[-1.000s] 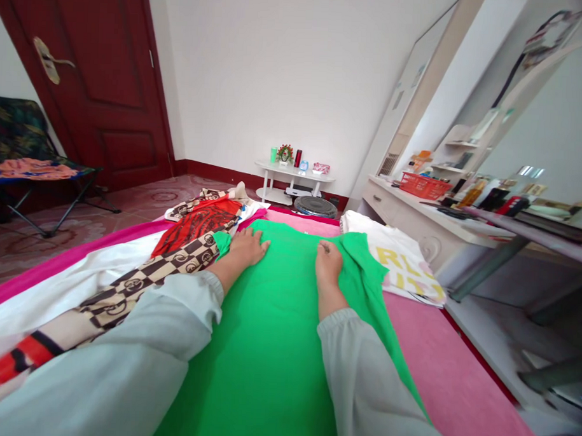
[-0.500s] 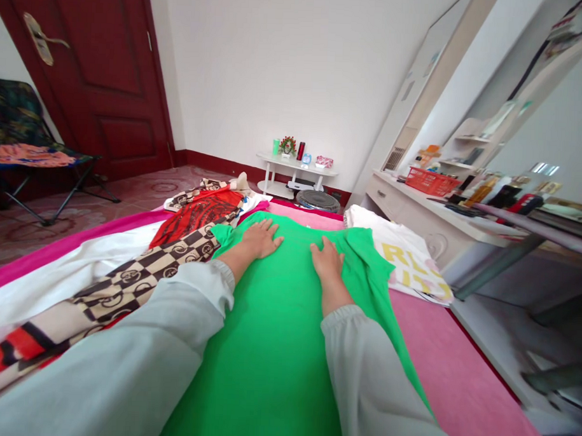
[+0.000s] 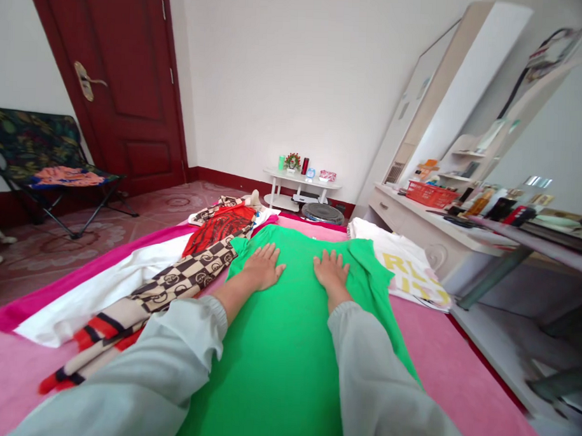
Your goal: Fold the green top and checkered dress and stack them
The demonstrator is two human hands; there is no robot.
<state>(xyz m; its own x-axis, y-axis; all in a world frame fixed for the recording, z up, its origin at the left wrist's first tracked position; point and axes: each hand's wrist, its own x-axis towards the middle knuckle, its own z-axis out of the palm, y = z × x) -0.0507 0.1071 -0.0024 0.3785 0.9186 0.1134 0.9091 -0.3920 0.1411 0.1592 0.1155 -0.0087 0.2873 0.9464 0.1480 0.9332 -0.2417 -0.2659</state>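
Observation:
A bright green short-sleeved shirt lies spread out on the pink bed cover, its neck end away from me. My left hand rests flat on the shirt's upper left part, fingers spread and pointing away. On the upper right part lies my right hand, palm down with its fingers apart. Neither hand grasps the cloth. Grey sleeves cover both my forearms and hide some of the shirt's lower sides.
Left of the shirt lie a checkered garment, a red patterned garment and white cloth. A white printed T-shirt lies at the right. Beyond stand a low white table, a dressing table and a folding chair.
My view has tilted and shifted, so the room sits lower in the picture. My right hand's fingers now lie flatter on the shirt; both hands stay on its upper part.

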